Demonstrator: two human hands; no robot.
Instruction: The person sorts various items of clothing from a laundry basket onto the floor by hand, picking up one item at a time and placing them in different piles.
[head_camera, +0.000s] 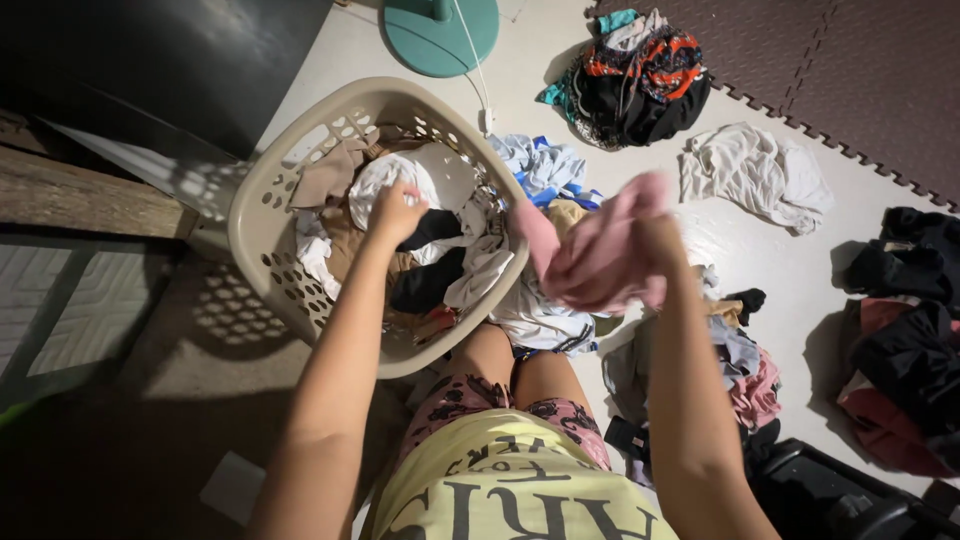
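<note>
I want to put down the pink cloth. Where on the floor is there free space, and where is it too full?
Bare floor lies between the white garment, the dark colourful pile and the blue-white clothes. Another strip runs between the white garment and the dark pile at the right. It is crowded by the basket and under the right hand holding the pink cloth.

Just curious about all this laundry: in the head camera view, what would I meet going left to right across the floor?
Beige perforated plastic laundry basket → left hand in the basket → right hand holding a pink cloth → crumpled white garment → dark clothes pile.
</note>
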